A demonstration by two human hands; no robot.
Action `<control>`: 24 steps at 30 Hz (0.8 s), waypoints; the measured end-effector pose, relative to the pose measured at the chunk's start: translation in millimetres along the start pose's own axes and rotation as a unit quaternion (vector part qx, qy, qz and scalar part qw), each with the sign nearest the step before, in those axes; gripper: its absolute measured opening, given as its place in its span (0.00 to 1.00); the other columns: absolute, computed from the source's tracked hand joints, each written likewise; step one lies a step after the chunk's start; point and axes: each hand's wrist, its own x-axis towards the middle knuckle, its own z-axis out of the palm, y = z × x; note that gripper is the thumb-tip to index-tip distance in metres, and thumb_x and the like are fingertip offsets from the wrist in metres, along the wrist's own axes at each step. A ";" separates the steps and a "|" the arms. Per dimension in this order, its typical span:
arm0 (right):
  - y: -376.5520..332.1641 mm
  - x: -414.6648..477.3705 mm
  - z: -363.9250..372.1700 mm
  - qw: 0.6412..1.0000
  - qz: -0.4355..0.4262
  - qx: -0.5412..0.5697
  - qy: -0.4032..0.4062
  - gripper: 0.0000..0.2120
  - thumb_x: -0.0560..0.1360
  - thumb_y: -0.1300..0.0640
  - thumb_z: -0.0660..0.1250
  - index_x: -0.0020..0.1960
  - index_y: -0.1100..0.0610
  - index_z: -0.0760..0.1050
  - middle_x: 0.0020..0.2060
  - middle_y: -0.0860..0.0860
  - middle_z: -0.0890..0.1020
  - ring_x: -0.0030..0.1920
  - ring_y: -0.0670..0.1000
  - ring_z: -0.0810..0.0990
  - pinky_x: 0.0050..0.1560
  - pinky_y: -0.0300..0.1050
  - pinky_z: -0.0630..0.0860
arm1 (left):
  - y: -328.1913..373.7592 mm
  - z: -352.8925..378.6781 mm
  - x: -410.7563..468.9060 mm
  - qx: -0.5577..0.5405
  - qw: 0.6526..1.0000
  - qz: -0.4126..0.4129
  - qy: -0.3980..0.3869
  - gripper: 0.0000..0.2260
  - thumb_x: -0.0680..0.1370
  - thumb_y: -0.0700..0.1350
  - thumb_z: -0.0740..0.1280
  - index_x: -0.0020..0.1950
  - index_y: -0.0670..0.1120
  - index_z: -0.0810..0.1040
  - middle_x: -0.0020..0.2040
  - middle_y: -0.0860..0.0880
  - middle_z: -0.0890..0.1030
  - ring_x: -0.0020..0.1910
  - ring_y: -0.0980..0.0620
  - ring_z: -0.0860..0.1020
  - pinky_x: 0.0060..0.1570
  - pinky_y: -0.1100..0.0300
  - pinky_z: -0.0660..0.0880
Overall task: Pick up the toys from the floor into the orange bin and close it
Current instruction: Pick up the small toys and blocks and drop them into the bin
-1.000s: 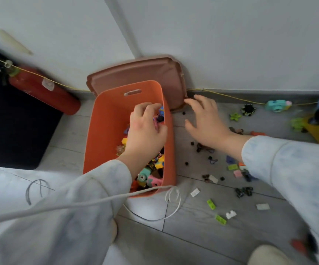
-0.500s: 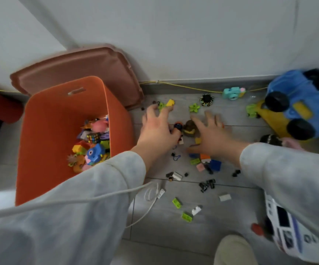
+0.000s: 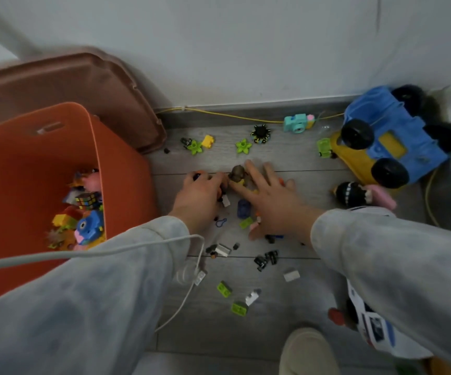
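The orange bin (image 3: 126,169) stood open on the floor (image 3: 286,315) at the left, part-filled with toys, its brown lid (image 3: 83,82) leaning on the wall behind. Just right of it, small bricks and a brown figure (image 3: 237,173) lay scattered. The left hand (image 3: 201,194) was curled over small pieces; whether its grip held anything could not be told. The right hand (image 3: 270,201) lay spread wide and flat over bricks, holding nothing visible. Beyond sat a teal toy camera (image 3: 297,123) and a blue and yellow truck (image 3: 386,142). Scooping many tiny pieces together could likely spill some short of the bin.
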 end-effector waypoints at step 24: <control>-27.9 10.5 -69.6 0.974 0.003 0.200 0.105 0.10 0.69 0.64 0.68 0.44 0.49 0.77 0.51 0.53 0.67 0.51 0.61 0.74 0.53 0.49 0.75 | -10.8 -66.8 -59.9 -0.157 0.945 0.072 0.277 0.17 0.71 0.44 0.74 0.57 0.51 0.76 0.52 0.48 0.80 0.54 0.42 0.77 0.59 0.50 0.72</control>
